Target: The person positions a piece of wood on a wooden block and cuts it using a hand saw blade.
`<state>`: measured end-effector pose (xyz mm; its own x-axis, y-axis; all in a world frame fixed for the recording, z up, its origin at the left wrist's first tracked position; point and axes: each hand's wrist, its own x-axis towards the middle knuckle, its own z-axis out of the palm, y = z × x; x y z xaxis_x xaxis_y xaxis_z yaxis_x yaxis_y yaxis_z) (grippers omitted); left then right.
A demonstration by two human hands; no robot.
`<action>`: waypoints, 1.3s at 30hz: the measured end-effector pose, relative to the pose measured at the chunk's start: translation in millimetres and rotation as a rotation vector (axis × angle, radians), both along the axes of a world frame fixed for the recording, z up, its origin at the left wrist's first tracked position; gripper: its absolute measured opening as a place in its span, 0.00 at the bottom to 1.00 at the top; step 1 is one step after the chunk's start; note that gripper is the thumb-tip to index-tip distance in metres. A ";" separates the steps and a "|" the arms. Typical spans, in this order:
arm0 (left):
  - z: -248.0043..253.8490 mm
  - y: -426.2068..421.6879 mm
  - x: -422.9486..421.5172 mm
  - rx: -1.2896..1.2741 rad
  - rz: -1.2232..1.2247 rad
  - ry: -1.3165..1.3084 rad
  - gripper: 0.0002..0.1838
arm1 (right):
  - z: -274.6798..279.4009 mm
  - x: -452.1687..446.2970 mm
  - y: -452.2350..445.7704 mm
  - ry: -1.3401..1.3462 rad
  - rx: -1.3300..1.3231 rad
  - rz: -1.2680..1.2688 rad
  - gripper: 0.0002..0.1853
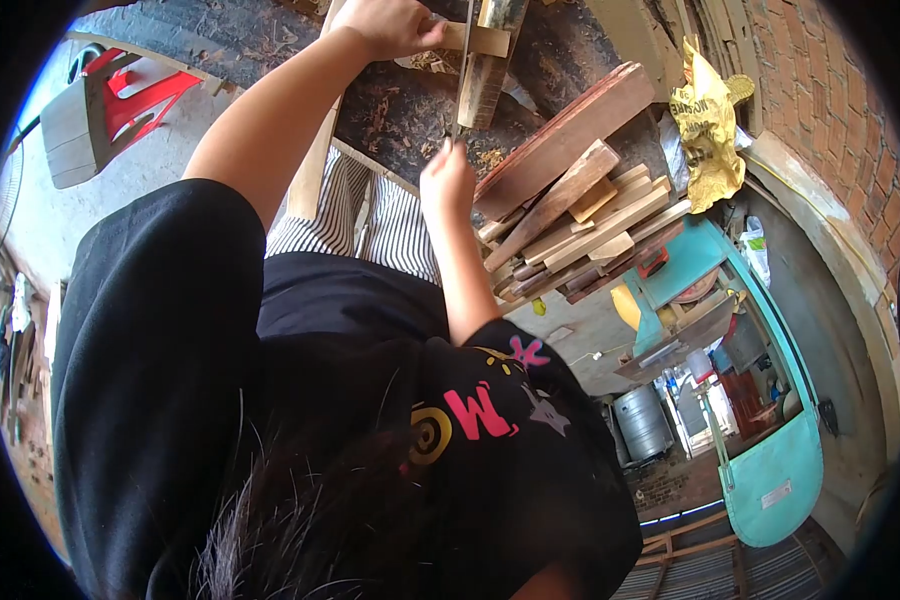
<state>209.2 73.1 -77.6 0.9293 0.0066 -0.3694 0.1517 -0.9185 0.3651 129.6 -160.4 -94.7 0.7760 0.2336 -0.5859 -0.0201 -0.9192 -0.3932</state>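
My left hand (385,27) is closed round one end of a short light wooden piece (482,39) at the top of the view. That piece lies across a longer block with a worn surface (487,80) on the dark workbench (380,112). Nearer my body, my right hand (447,185) is closed on the lower end of a long thin metal blade (464,85). The blade runs upward beside the block and past the wooden piece. Its handle is mostly hidden by my fingers. Wood shavings (490,158) lie near the block's lower end.
Stacked boards and sticks (580,215) rise just right of my right hand. Beyond them are a yellow bag (708,130) and a brick wall (820,120). A red chair (150,105) stands at the left, and a turquoise frame (775,480) is at the lower right.
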 end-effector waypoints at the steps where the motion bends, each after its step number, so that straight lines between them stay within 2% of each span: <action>1: 0.4 0.0 0.2 -0.009 -0.004 -0.006 0.27 | 0.1 15.6 17.8 -0.116 0.059 0.031 0.09; 3: -0.4 -0.8 -2.2 0.006 0.001 0.000 0.27 | 3.2 46.5 49.4 -0.157 0.094 0.026 0.11; 6: -1.7 -0.6 -1.1 0.042 0.008 0.004 0.27 | -2.1 42.2 49.4 -0.241 0.137 0.056 0.12; 7: -1.7 -0.6 -0.4 0.051 0.011 0.004 0.27 | -4.1 30.9 38.3 -0.093 0.123 -0.050 0.12; 8: -1.8 -1.3 -0.1 0.047 0.013 0.002 0.27 | -10.0 12.7 23.3 -0.208 0.128 -0.015 0.11; 10: -2.7 -2.0 0.8 0.017 0.028 -0.012 0.26 | -9.2 -20.3 -6.4 -0.183 0.021 0.057 0.09; 12: -4.1 -0.6 -0.7 -0.004 0.051 -0.020 0.26 | -7.1 -33.9 -18.3 -0.180 0.044 0.042 0.09; 19: -1.7 0.6 -0.7 -0.005 0.045 0.005 0.25 | -11.8 39.2 43.0 -0.262 0.058 0.060 0.08; 22: -6.0 0.3 -2.8 -0.030 0.075 -0.073 0.25 | -10.6 16.6 30.0 -0.257 0.120 -0.028 0.10; 24: -3.3 1.4 -0.6 -0.020 0.054 -0.029 0.25 | -9.9 -11.8 3.1 -0.182 0.043 0.006 0.10; 26: -2.7 3.5 -1.9 -0.005 0.040 0.016 0.26 | -8.7 -28.0 -17.5 -0.312 0.144 0.049 0.09; 28: -3.2 3.2 -4.8 -0.010 0.047 -0.007 0.25 | 3.1 -20.7 -16.7 -0.273 0.149 0.012 0.08; 31: -3.1 3.1 -4.3 -0.010 0.046 -0.049 0.23 | 10.6 3.5 -12.8 -0.152 0.020 0.054 0.09; 39: -4.6 1.4 -7.1 -0.018 0.037 -0.152 0.20 | 34.5 37.8 5.6 -0.150 0.081 0.085 0.11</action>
